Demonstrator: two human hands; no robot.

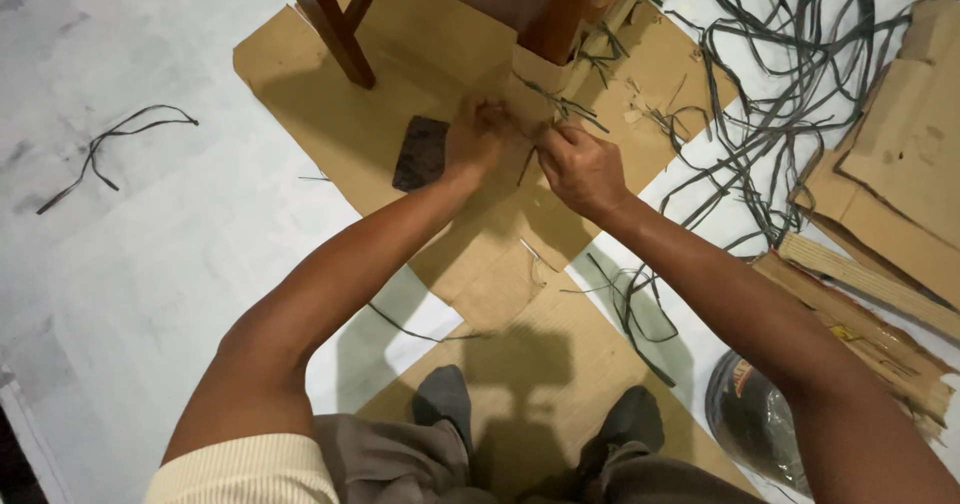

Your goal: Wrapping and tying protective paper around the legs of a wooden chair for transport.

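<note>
A reddish wooden furniture leg (556, 9) stands on a sheet of brown cardboard (420, 74), its foot wrapped in a cardboard sleeve (535, 89). Dark grey string (562, 107) runs around that sleeve. My left hand (474, 136) and my right hand (580, 167) meet at the sleeve's lower edge, both with fingers pinched on the string. A second wooden leg (330, 24) stands to the left. A small dark rectangular pad (421, 152) lies on the cardboard just left of my left hand.
Several loose grey strings (790, 74) tangle on the white floor at the right. Stacked cardboard pieces (895, 184) lie at the far right, a plastic-wrapped roll (750, 419) at lower right. One stray string (115, 149) lies at the left. My feet (445, 399) rest on cardboard.
</note>
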